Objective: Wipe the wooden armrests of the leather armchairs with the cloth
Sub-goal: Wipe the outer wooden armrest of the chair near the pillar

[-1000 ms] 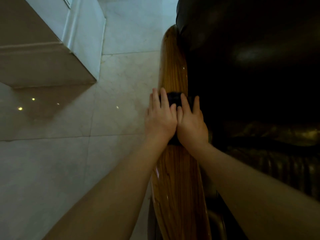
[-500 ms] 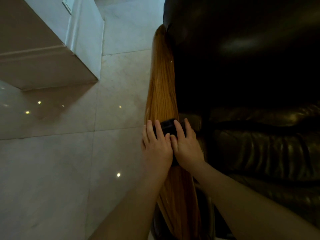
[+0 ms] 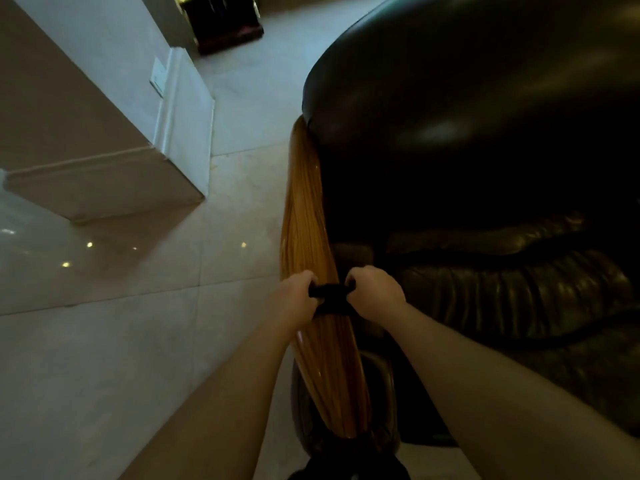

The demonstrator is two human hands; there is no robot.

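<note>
A long glossy wooden armrest [image 3: 304, 209] runs from near me up to the back of a dark leather armchair [image 3: 467, 150]. A dark cloth [image 3: 329, 297] lies stretched across the armrest about midway along it. My left hand [image 3: 294, 299] grips the cloth's left end at the armrest's outer edge. My right hand [image 3: 375, 285] grips its right end on the seat side. Both fists are curled, and the hands are apart with the cloth between them.
Pale polished floor tiles [image 3: 138, 341] spread to the left of the chair. A white wall corner with a skirting step [image 3: 145, 174] juts in at upper left. A dark piece of furniture [image 3: 225, 19] stands at the top. The wrinkled leather seat cushion [image 3: 502, 289] lies to the right.
My hands slid the cloth back along the armrest toward me. They were flat and side by side on the cloth; now they are apart, each fist gripping one end.
</note>
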